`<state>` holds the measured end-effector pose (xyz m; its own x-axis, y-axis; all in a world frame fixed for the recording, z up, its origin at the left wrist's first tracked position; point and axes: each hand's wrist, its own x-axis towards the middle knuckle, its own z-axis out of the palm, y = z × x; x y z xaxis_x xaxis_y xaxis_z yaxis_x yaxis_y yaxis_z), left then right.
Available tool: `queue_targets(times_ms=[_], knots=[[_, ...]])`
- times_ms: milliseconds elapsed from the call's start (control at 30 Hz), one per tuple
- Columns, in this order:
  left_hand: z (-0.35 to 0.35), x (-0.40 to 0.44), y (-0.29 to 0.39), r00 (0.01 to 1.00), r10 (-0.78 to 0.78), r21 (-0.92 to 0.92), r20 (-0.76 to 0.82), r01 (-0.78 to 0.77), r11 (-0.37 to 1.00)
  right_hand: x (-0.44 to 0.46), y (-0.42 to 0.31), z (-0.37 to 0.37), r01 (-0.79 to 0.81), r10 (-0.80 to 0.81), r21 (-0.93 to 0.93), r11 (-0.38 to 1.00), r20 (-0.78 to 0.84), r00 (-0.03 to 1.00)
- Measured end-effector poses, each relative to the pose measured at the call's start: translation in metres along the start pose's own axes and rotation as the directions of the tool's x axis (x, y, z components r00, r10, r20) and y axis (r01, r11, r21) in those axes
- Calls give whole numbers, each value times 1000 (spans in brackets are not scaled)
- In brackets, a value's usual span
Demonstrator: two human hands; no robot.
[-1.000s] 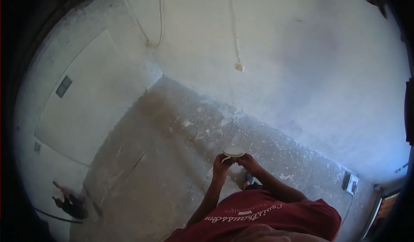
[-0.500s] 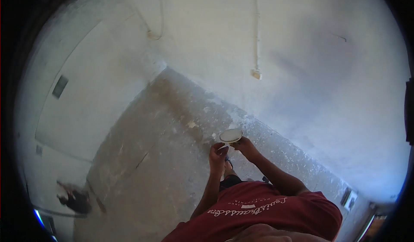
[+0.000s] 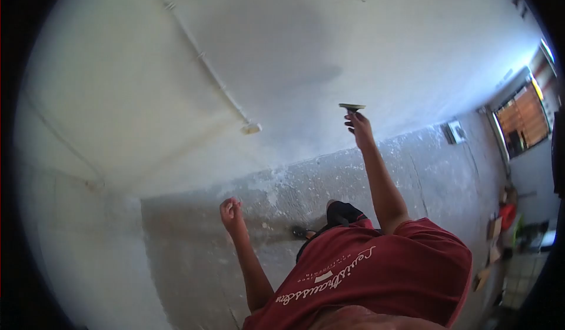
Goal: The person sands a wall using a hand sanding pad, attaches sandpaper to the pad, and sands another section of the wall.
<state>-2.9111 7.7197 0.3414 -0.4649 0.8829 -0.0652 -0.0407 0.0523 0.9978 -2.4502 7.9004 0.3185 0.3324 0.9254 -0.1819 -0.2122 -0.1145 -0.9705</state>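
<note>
My right hand (image 3: 362, 129) is raised beside the white wall and closed round the dark grip of a flat round pad (image 3: 352, 106), which looks like a hand sanding pad. The pad shows edge-on, its pale face turned up and away from me. My left hand (image 3: 231, 210) hangs lower, over the floor, with its fingers curled. Something small and whitish may be between those fingers, but I cannot make it out.
A cable conduit (image 3: 203, 59) runs down the wall to a small box (image 3: 251, 129). The grey floor (image 3: 194, 253) is stained with white patches. To the right are a grey-white box (image 3: 454, 132), a doorway with an orange-brown panel (image 3: 524, 118) and a red item (image 3: 507, 216).
My view has swung to the right along the wall. My hands, earlier together at the round pad, are now apart; the right one has lifted the pad towards the wall.
</note>
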Motion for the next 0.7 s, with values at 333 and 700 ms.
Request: queue_targets(times_ms=[333,700], knots=[[77,108,35,997,51,147,59,-59,987,99,-22,-98,127,-18,177,976,-515,857],[179,205,135,832,554,421,11,-507,752,242,-58,-127,129,-438,-429,894,-774,458]])
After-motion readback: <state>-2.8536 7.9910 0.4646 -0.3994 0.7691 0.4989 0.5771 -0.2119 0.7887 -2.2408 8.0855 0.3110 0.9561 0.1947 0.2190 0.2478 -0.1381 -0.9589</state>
